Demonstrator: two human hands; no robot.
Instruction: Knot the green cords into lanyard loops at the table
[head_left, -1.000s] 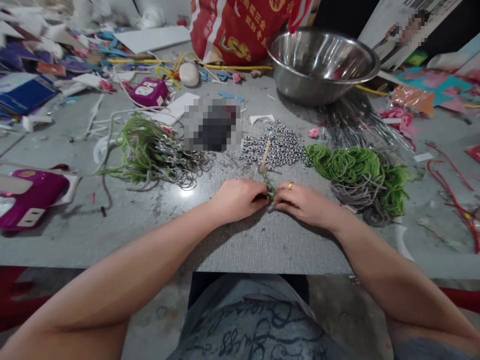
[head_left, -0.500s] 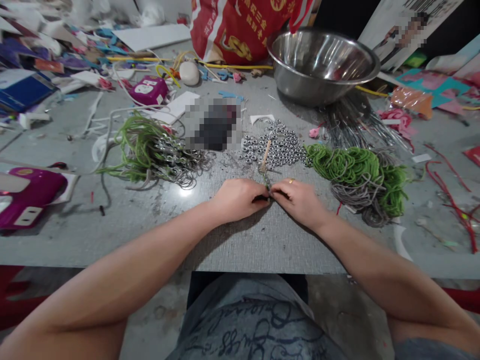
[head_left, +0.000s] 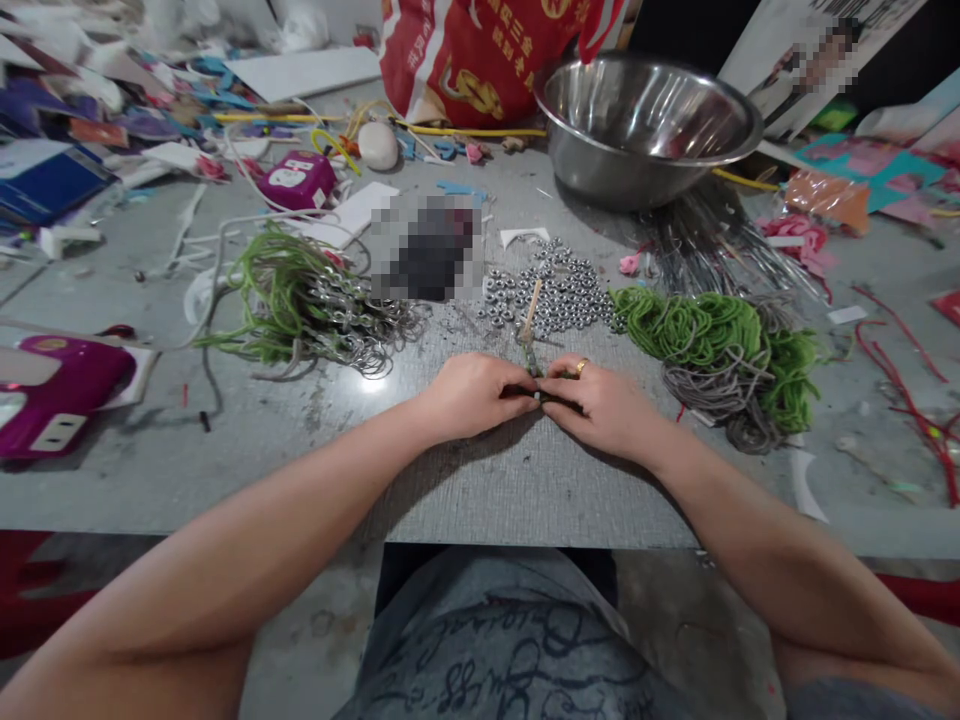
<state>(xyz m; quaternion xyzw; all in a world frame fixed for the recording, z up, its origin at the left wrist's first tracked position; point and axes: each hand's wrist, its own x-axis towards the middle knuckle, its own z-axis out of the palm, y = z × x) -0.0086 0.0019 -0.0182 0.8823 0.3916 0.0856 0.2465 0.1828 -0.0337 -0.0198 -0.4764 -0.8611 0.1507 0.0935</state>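
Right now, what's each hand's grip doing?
Left hand: closed, pinching a small green-and-grey cord piece, partly hidden.
Right hand: closed, pinching at the same piece from the other side.

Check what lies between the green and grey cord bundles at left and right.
The head view shows round silvery beads and a thin pale stick between the left bundle and right bundle; a pixelated patch hides part.

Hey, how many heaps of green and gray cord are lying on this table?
2: a left heap, left of the left hand, and a right heap, right of the right hand. The bowl could hide more.
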